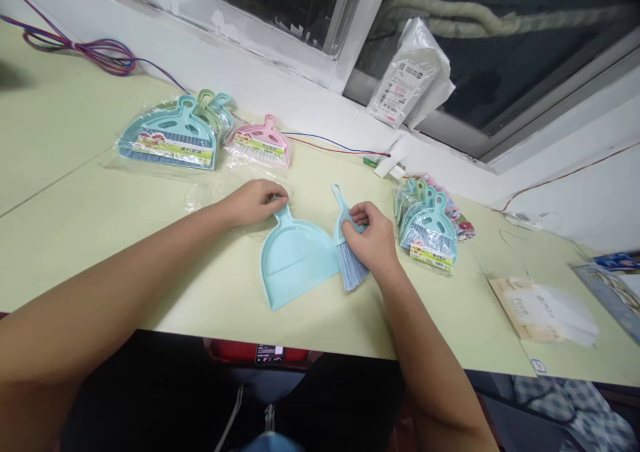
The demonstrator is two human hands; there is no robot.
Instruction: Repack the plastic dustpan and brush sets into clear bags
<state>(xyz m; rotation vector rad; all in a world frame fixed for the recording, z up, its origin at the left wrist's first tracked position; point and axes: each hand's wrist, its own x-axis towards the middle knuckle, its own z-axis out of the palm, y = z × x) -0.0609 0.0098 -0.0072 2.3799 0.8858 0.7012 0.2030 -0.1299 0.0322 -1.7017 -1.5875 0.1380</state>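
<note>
A light blue dustpan [297, 255] lies on the table in front of me, its straight edge toward me. My left hand [263, 202] is closed on the dustpan's handle at its top. To the right of the pan is a small light blue hand brush [353, 265] with blue-grey bristles pointing toward me. My right hand [373, 235] grips the brush by its body, thumb on the near side. The brush overlaps or touches the pan's right corner; I cannot tell which. Under and behind my left hand lies a clear plastic wrapper [225, 182].
Wrapped dustpan sets stand at the back left, a blue one [167, 135] and a pink one [260, 142]. Several more wrapped sets [429, 232] are at the right. A paper packet [543, 309] lies farther right. Coiled cable [107, 55] rests at the far left.
</note>
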